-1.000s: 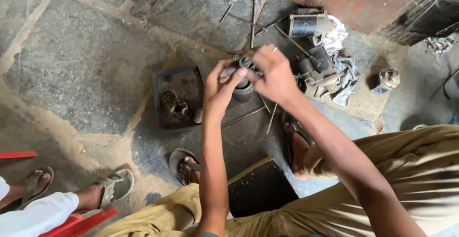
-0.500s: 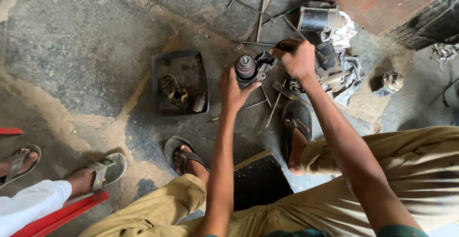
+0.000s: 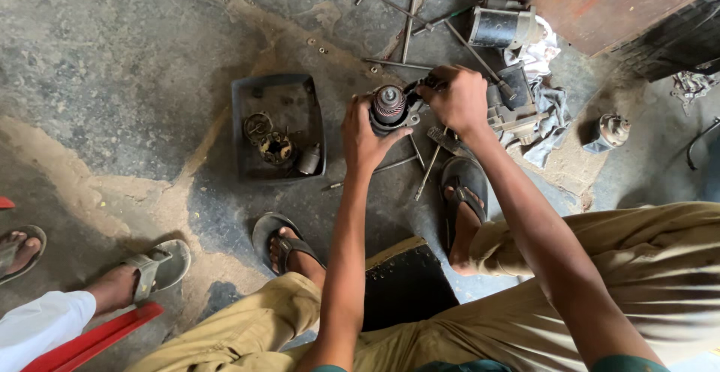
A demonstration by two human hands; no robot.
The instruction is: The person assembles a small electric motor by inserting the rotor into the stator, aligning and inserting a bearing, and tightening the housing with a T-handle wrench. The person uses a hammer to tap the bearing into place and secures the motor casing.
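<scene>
A dark cylindrical motor part with a copper-coloured ribbed top [image 3: 390, 106] stands upright on the concrete floor between my feet. My left hand [image 3: 364, 138] grips its left side. My right hand [image 3: 455, 99] is closed around a dark tool handle [image 3: 420, 87] that meets the part's upper right edge. What the tool tip touches is hidden by my fingers.
A dark square tray [image 3: 247, 102] with small round metal parts lies left of the motor part. Long rods and screwdrivers [image 3: 409, 12], a black motor housing [image 3: 499, 27], a rag [image 3: 547, 109] and another small motor piece [image 3: 609, 130] lie behind. Another person's sandalled feet [image 3: 142, 271] are at lower left.
Both hands were together over the part a second ago. Now my left hand holds its side and my right hand has taken a tool to its right edge; the view has shifted.
</scene>
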